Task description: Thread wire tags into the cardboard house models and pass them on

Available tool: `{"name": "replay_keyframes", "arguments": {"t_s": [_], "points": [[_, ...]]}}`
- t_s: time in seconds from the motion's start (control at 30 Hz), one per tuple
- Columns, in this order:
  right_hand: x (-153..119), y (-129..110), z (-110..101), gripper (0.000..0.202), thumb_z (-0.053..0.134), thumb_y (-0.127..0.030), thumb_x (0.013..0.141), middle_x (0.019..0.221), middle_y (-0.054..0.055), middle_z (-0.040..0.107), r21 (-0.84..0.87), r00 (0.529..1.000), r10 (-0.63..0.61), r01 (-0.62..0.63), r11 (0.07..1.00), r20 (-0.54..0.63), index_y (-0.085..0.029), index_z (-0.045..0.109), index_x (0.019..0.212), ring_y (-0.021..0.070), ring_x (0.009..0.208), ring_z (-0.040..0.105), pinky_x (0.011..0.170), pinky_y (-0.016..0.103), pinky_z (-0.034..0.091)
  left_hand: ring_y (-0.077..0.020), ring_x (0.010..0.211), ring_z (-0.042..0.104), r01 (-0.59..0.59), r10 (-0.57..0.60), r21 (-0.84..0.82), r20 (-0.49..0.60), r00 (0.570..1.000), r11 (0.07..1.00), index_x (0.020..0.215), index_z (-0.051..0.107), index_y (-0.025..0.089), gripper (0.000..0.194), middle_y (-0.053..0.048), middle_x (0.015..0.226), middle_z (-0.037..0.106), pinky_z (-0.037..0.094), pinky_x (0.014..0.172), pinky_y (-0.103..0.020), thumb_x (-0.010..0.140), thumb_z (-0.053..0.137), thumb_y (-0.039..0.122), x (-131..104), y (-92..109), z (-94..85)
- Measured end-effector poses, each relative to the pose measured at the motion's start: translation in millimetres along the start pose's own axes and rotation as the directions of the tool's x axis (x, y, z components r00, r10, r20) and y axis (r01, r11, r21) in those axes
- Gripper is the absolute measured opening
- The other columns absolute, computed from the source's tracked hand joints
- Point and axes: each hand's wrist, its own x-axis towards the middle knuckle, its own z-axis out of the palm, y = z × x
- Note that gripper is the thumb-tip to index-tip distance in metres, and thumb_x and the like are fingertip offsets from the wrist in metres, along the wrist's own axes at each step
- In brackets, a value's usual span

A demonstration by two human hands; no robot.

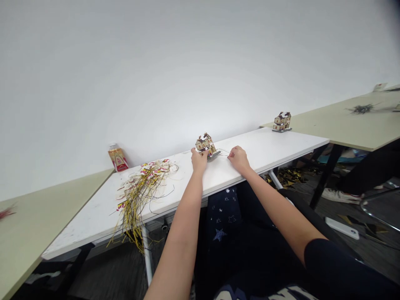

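Centrally, a small model house (pixel 204 143) sits over the white worktop (pixel 215 175) in front of you, between your two hands. Your left grip (pixel 199 160) is closed around its left side and lower front, the thumb across the front. Its roof peaks point upward, leaning to your left, and windowed walls show on the side towards you. The long axis of its grey base (pixel 214 155) slants from lower left to upper right, roughly along the worktop's front edge; whether the base touches the surface, you cannot tell. Thin wires (pixel 223 150) stretch from the base to your right grip (pixel 239 159), whose fingertips are pinched together on them. Farther right, a similar house (pixel 282 121) stands upright near the worktop's far end. To your left lies a tangled bundle of yellow and dark wires (pixel 137 193), some hanging over the edge.
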Motion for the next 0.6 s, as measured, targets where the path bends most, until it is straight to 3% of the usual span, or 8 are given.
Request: {"name": "replay_keyframes", "arguments": {"t_s": [0.33,0.6], "points": [[-0.8,1.3,-0.8,0.021,0.05,-0.001,0.072,0.088,0.009,0.061,-0.083,0.991,0.115,-0.12,0.989,-0.061,-0.019,0.057,0.062,0.0207,0.08,0.055,0.076,0.033,0.045,-0.0303,0.12,0.06,0.161,-0.163,-0.029,-0.092,0.982,0.986,0.127,0.038,0.02,0.059,-0.021,0.124,0.063,0.044,0.098,-0.04,0.085,0.064,0.05,-3.4,9.7,-9.6],[-1.6,3.6,1.1,0.023,0.048,-0.001,0.071,0.084,0.01,0.06,-0.127,0.993,0.088,-0.097,0.987,-0.075,-0.018,0.061,0.062,0.0205,0.074,0.053,0.07,0.033,0.043,-0.0296,0.119,0.061,0.169,-0.174,-0.056,-0.125,0.977,0.984,0.126,0.036,0.022,0.058,-0.019,0.12,0.065,0.045,0.095,-0.039,0.086,0.061,0.056,-0.2,7.6,-12.1]]}}
